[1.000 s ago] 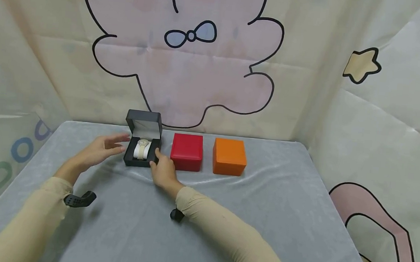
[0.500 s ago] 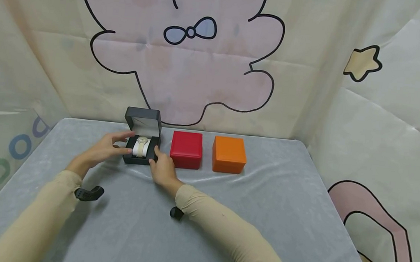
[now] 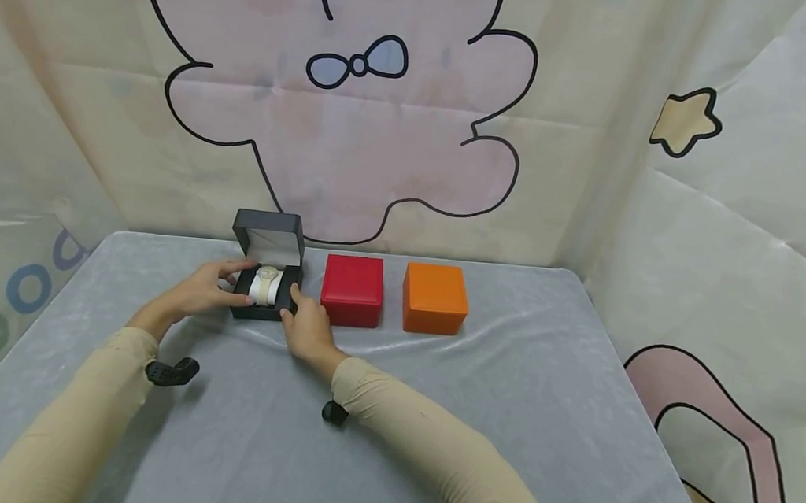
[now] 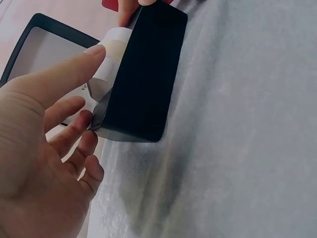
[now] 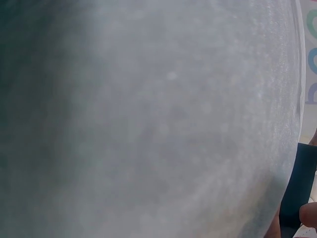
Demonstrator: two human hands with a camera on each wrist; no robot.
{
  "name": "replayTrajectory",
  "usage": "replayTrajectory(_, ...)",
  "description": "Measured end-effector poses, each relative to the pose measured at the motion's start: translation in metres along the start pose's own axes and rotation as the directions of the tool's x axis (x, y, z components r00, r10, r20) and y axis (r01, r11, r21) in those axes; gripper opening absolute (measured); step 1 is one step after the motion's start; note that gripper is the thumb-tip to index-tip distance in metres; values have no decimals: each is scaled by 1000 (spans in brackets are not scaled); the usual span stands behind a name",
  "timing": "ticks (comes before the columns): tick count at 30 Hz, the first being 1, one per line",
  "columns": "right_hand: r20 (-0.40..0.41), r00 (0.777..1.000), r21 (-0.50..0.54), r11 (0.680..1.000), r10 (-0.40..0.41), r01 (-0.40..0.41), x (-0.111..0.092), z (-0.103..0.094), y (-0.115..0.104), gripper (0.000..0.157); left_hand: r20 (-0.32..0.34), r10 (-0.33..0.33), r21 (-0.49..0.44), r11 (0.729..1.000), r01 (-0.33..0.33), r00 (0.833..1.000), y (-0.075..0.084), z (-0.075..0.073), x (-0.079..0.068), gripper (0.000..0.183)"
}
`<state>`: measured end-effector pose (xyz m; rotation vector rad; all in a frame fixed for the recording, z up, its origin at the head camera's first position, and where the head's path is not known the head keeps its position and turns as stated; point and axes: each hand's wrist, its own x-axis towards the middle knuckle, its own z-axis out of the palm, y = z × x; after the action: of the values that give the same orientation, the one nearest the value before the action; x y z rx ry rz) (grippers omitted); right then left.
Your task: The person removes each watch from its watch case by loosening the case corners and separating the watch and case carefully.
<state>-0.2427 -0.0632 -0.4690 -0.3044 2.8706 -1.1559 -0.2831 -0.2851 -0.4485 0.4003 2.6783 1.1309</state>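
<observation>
A black watch box (image 3: pixel 286 290) stands with its lid (image 3: pixel 269 233) raised near the table's back edge. Inside sits a white cushion (image 3: pixel 255 290) wearing a wristwatch (image 3: pixel 267 279) with a pale strap. From the left comes my left hand (image 3: pixel 201 289); in the left wrist view its thumb overlaps the cushion, while other fingers (image 4: pixel 81 119) lie at the box's left end, thumb and index apart. At the box's right front corner, my right hand (image 3: pixel 308 327) grips the wall between thumb and fingers. The right wrist view shows just part of that grip at its lower right edge.
A red box (image 3: pixel 352 291) is close to the right of the watch box. Farther right stands an orange box (image 3: pixel 435 299). Grey cloth (image 3: pixel 489 416) covers the table, and a printed curtain (image 3: pixel 397 148) hangs behind it.
My left hand has moved right, from beside the watch box to over its left side and onto the cushion. My right hand keeps its grip; the whole head view has shifted slightly.
</observation>
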Motion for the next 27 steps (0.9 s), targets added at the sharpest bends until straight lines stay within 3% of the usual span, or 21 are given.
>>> replayTrajectory(18,9,1000,-5,1000,20,-20,-2,2,-4,54,154,-68,111,992,51,986,11,-6,8,86)
replayTrajectory(27,-11,1000,-12,1000,16,-17,-2,1,-2,54,168,-63,111,993,44,984,13,-7,13,85)
